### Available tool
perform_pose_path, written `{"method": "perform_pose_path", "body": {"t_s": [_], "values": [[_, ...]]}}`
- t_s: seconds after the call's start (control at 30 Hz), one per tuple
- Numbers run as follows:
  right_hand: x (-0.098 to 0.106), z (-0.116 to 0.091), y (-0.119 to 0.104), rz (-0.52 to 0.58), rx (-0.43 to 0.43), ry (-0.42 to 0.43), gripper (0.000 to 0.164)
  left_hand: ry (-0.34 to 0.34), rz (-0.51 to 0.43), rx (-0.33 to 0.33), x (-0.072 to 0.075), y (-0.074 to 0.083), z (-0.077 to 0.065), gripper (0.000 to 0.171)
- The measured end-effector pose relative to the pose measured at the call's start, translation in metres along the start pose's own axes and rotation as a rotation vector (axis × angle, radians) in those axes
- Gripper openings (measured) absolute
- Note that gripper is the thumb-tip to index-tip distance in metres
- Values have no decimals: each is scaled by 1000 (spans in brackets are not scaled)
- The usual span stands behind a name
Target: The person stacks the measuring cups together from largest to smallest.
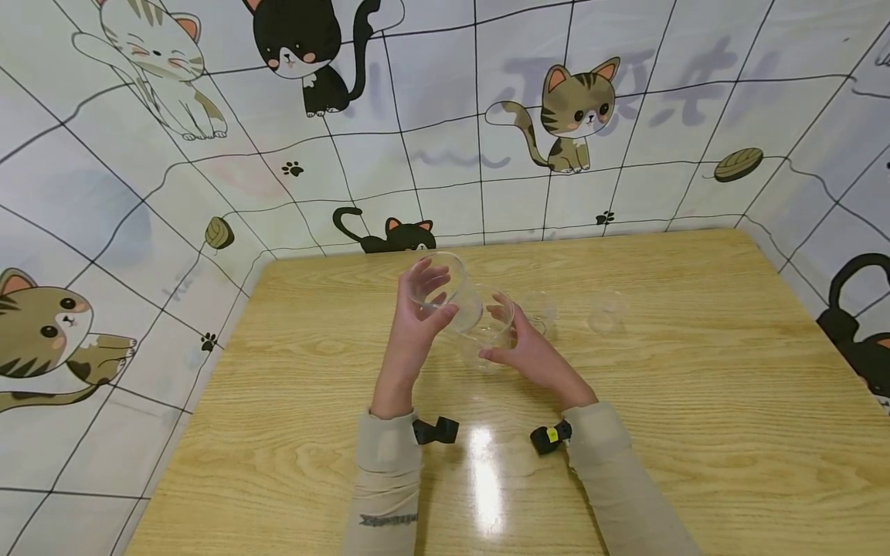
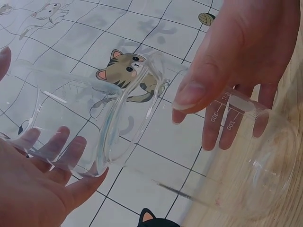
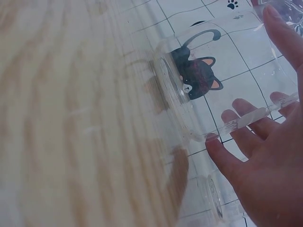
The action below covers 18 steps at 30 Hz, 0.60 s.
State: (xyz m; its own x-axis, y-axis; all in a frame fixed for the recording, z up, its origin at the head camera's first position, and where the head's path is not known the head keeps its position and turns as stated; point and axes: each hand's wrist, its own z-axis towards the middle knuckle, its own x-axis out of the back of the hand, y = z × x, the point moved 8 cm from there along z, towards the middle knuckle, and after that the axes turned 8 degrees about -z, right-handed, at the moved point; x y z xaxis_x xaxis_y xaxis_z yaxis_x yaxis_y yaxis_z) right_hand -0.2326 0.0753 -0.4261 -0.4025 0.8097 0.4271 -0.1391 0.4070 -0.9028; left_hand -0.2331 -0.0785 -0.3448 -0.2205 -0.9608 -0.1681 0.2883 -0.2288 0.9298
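My left hand (image 1: 416, 316) holds a clear glass beaker (image 2: 66, 101) round its side, tilted, with its open end up and to the left in the head view. Close on the right, my right hand (image 1: 531, 351) grips a second clear beaker (image 2: 265, 165) between thumb and fingers. White scale marks, among them 300 and 200, are printed on this second one. The two beakers meet end to end above the table. Whether one reaches inside the other I cannot tell through the glass. The right wrist view shows the right fingers (image 3: 255, 125) against the marked wall.
More clear glassware (image 1: 541, 313) stands just behind the right hand, and another small clear piece (image 1: 606, 313) lies farther right. The wooden table (image 1: 292, 432) ends at the back against a wall covering (image 1: 445, 177) with cartoon cats.
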Motion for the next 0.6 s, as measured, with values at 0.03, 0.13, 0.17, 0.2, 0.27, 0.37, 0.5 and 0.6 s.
{"method": "perform_pose_path", "body": {"t_s": [0.03,0.13,0.17,0.2,0.27,0.37,0.5,0.6], "values": [[0,0,0,-1,-1,2,92,3,-3,0,0,0,0,72],[0,2,4,1,-7,7,92,16,3,2,0,0,0,71],[0,3,7,-2,-9,11,92,21,9,2,0,0,0,72],[-1,5,11,-8,-9,18,92,28,12,1,0,0,0,72],[-2,9,20,-17,-9,33,92,39,19,-2,0,0,1,74],[-3,13,30,-34,-7,56,90,60,24,-10,-1,0,2,77],[-1,8,17,-18,-19,42,92,74,12,-4,-5,4,1,78],[1,1,1,-14,-25,20,92,74,3,3,-8,10,0,79]]}}
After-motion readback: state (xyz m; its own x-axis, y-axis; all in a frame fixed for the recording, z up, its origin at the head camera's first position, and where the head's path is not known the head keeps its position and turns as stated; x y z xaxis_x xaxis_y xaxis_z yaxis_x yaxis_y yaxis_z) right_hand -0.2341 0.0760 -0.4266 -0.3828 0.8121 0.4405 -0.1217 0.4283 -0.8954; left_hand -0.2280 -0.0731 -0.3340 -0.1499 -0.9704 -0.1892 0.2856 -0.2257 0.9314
